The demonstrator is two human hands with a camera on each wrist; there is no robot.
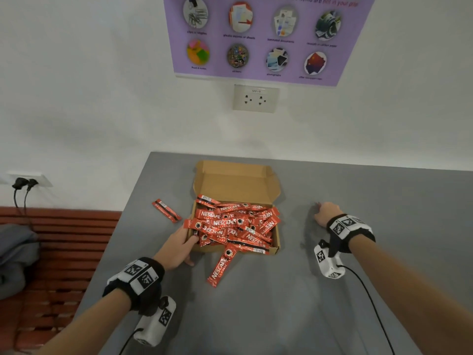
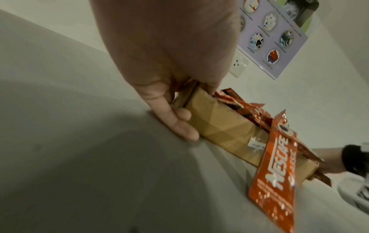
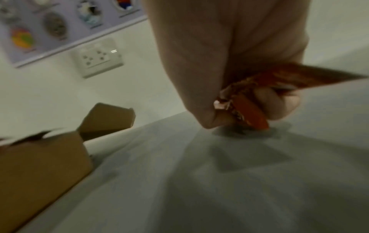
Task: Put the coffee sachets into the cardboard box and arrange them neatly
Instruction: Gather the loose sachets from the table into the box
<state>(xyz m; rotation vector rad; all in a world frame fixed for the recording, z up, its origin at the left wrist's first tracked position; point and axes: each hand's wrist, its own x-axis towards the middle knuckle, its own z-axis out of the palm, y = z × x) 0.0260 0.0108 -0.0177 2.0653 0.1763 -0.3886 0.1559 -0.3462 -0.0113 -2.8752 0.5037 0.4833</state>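
Head view first: the cardboard box [image 1: 274, 248] sits open near the middle of the grey table [image 1: 384, 201], lid flap leaning back toward the wall. It's stuffed with red coffee sachets [image 1: 230, 224] in a messy heap, nothing lined up, a few poking over the rim. One sachet [image 1: 222, 268] hangs off the near edge of the box and slopes down onto the table. Another stray sachet [image 1: 166, 210] lies flat on the table just left of the box. The left hand [image 1: 179, 245] is at the box's near left corner, fingers reaching over the rim among the sachets. The right hand [image 1: 327, 212] is down on the table well right of the box, curled up.

Left wrist view: the left hand [image 2: 169, 71] has its fingers [image 2: 175, 123] wrapped on the corner of the box [image 2: 219, 124], thumb side over the top edge, so it's gripping the box wall. The hanging sachet [image 2: 275, 176] is draped over the side, Nescafe print facing out.

Right wrist view, pretty blurry: the right hand [image 3: 229, 71] is pinching a red sachet [image 3: 251, 110] right at the table surface, one end sticking out to the side. Box [image 3: 40, 165] off to the left.
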